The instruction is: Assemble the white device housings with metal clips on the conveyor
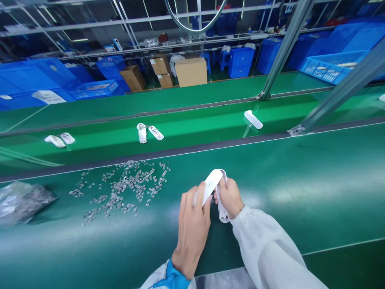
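My left hand [194,218] is closed around a long white plastic cover [212,182] with rounded ends, its smooth outer face turned up. Close beside it, my right hand [231,197] grips a matching white plastic housing [223,212], whose hollow inside shows at the lower end. The two parts meet or nearly meet at their upper ends; whether they are joined I cannot tell. Both are held above the green work surface [270,180]. To the left, many small metal pieces [129,182] lie scattered.
A clear plastic bag [22,202] of small dark parts lies at far left. Beyond the dark rail, a green belt [195,128] carries white device parts [142,133] and a white housing [253,119]. Slanting metal posts [282,50] rise at right. Blue bins [241,62] and cardboard boxes [191,72] stand behind.
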Tool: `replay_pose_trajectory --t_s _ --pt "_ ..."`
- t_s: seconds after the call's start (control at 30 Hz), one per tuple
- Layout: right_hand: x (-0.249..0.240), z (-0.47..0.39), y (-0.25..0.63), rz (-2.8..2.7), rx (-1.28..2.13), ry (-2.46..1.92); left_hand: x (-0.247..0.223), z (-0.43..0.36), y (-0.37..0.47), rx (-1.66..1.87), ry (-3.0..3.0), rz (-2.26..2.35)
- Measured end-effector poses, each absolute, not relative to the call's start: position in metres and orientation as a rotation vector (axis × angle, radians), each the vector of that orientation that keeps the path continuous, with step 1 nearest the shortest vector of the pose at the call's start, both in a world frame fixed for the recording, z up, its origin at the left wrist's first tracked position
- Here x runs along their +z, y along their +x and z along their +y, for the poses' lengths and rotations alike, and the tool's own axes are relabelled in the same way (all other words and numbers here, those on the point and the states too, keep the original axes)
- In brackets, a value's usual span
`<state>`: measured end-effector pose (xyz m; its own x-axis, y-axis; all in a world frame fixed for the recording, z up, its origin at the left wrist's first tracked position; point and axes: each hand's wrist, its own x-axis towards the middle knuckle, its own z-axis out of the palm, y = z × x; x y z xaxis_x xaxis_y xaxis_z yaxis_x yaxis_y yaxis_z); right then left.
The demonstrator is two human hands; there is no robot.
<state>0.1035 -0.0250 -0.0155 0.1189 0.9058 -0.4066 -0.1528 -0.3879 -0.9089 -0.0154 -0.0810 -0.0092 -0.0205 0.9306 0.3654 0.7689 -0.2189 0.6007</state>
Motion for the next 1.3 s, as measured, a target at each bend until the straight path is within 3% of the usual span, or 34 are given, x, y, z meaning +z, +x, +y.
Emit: replay_pose_trajectory --t_s 0.2,0.37,0.63,1.0,1.23,1.3 --pt "-0.002 -0.038 0.109 -0.529 1.697 -1.081 -0.012 -0.087 -0.016 1.153 2.035 1.736" --pt "0.003 -0.041 0.117 -0.779 1.766 -0.845 0.004 -0.089 -0.018 0.983 1.766 1.630" --pt "-0.003 -0.037 0.122 -0.942 1.649 -0.954 0.016 -0.087 -0.024 0.925 1.272 1.308" --pt "0.008 -0.037 0.118 -0.985 1.645 -0.947 0.012 -0.092 -0.022 1.024 1.058 1.268" --pt "0.014 -0.027 0.104 -1.207 1.105 -1.437 0.006 -0.075 -0.013 1.078 0.669 0.968" --pt "0.017 -0.021 0.106 -1.261 1.138 -1.424 0.006 -0.069 -0.016 1.082 0.621 0.924"
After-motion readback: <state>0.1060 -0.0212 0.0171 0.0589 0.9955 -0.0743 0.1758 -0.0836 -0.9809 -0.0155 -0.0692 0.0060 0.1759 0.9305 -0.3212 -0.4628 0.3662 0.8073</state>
